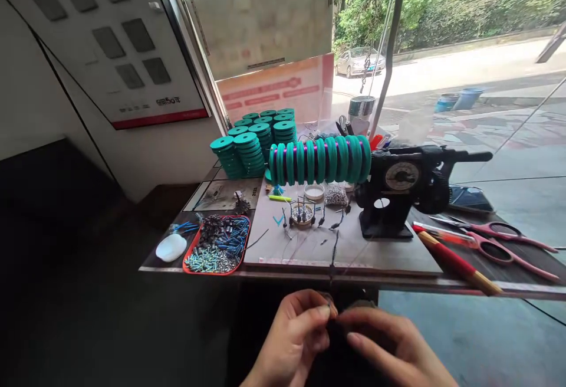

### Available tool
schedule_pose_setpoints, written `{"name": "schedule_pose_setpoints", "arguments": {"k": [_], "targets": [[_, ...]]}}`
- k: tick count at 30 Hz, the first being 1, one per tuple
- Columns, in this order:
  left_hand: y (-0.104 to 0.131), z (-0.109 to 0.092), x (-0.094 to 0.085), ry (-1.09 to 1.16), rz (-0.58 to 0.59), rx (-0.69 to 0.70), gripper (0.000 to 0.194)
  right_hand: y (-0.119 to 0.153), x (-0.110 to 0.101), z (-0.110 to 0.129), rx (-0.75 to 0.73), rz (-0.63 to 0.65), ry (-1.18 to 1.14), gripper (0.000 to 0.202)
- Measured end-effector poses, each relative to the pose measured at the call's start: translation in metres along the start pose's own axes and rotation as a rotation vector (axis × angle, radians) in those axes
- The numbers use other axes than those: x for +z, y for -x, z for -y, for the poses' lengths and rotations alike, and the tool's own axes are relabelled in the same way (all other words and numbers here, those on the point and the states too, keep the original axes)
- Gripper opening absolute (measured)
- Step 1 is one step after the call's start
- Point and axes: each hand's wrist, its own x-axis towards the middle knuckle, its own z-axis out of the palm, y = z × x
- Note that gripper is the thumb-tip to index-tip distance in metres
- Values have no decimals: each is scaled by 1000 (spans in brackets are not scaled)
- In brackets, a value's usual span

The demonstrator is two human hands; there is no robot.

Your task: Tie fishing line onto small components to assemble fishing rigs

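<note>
Below the table's front edge, my left hand (pixel 298 328) is closed, its thumb and index finger pinching what looks like the end of a thin line; the pinched part is too small to make out. My right hand (pixel 389 340) is just beside it, index finger stretched toward the left fingertips and thumb apart. A dark strand with small black pieces (pixel 333 251) runs over the table edge down toward both hands. Several small black fittings (pixel 321 222) stand or lie on the board around a round dish (pixel 303 215) of small parts.
A red-rimmed tray (pixel 186 260) holds sorted small parts, with a white dish (pixel 171 248) beside it. Green spools (pixel 247 154) stand behind; more sit on a black winding machine (pixel 389 192). Scissors (pixel 493 248) and a red-handled brush-like tool (pixel 460 263) lie right.
</note>
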Motion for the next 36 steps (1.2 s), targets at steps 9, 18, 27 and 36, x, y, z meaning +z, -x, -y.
{"name": "schedule_pose_setpoints", "arguments": {"k": [9, 18, 27, 36], "targets": [[-11, 34, -12, -125, -4, 170, 33, -4, 56, -15, 409, 63, -897, 26], [-1, 33, -7, -254, -143, 223, 25, 3, 56, -21, 488, 104, -983, 26], [2, 19, 3, -277, 43, 19, 17, 3, 32, -25, 318, 158, -721, 27], [14, 8, -1, -942, -73, 644, 12, -5, 2, 22, -900, -22, 784, 28]]}}
